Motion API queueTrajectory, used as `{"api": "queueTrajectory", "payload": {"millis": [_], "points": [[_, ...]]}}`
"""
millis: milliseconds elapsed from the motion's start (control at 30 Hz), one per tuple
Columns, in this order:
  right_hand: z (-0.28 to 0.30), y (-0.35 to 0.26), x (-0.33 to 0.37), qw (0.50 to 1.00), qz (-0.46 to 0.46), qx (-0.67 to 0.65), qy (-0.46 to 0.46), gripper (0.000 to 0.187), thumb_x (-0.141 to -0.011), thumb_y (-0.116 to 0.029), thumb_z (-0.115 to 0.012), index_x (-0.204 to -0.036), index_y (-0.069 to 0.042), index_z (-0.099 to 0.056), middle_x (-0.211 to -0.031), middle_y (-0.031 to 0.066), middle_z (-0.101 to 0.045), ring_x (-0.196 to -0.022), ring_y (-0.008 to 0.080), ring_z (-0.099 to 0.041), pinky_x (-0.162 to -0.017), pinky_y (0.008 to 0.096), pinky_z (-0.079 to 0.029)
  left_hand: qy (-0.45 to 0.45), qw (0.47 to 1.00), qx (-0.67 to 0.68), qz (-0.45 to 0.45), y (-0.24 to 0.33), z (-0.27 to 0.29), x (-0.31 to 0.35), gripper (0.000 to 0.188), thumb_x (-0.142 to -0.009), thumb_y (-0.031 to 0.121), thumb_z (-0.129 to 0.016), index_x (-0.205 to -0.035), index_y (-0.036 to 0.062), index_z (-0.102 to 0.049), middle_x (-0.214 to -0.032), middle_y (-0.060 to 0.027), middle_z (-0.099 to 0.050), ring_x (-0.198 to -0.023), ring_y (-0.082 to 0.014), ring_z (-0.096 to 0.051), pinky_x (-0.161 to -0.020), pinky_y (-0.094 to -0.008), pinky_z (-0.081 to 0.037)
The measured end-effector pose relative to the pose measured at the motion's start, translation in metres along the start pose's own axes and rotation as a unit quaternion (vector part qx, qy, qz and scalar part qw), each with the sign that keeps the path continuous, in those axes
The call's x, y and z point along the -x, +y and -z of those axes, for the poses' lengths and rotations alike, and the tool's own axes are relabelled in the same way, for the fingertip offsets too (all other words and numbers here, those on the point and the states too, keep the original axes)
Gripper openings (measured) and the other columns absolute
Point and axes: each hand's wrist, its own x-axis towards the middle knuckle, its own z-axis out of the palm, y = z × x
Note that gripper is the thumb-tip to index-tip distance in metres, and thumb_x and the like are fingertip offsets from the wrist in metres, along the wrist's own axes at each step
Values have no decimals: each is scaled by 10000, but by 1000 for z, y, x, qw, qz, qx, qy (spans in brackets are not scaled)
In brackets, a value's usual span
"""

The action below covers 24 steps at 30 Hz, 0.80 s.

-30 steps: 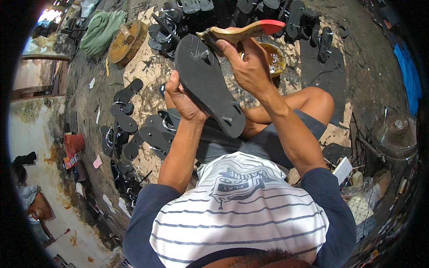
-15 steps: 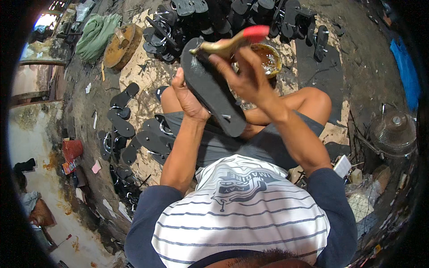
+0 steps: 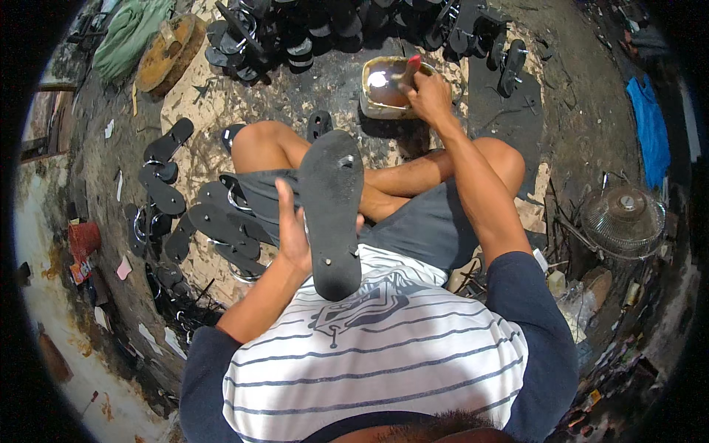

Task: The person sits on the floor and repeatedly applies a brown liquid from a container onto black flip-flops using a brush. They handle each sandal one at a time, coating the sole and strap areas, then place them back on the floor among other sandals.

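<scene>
My left hand [image 3: 295,240] holds a black sandal sole [image 3: 332,214] over my lap. Its thumb stands away from the edge while the other fingers pass behind, fingertips showing on the far side. Small plug-like pieces and a strap end show on the sole's upturned face. Farther off, my right hand [image 3: 430,97] is closed around a brush [image 3: 410,70] with a red-tipped handle. The brush points down into a square tub [image 3: 367,100] of amber-brown liquid; its bristle end is hidden.
Finished-looking black sandals [image 3: 236,44] crowd the far edge, and more sandals [image 3: 214,221] lie at my left. A round wooden block [image 3: 166,63] stands at far left beside green cloth [image 3: 133,37]. A fan [image 3: 626,218] and blue cloth [image 3: 651,133] are on the right.
My right hand has carried the brush off the sole and out to the tub. My left hand has brought the sole nearer my body, turning it from a slant to nearly straight.
</scene>
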Motion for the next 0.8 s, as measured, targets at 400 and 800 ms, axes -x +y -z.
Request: {"api": "queueTrajectory", "payload": {"millis": [400,800], "points": [[102,58,21,993,10,107,57,286,-868,-343,-700,-995,-88,-720,-868,160,-695,-885,384,-615,-748,536,-458,-110,976,-85,-167,69,-12,-111,597,-968,528,-495,-1292,29,-540,-1086,-124,-681,-909,-203,-692,-707,-341,-616],[108,-118,46,895,250,-114,353,281,-881,-81,-677,-1161,-56,-683,-1038,163,-669,-959,375,-612,-832,425,-481,-163,953,-29,-252,60,-75,-157,516,-969,506,-509,-1223,64,-592,-1101,-100,-679,-982,-231,-664,-900,-389,-550]]}}
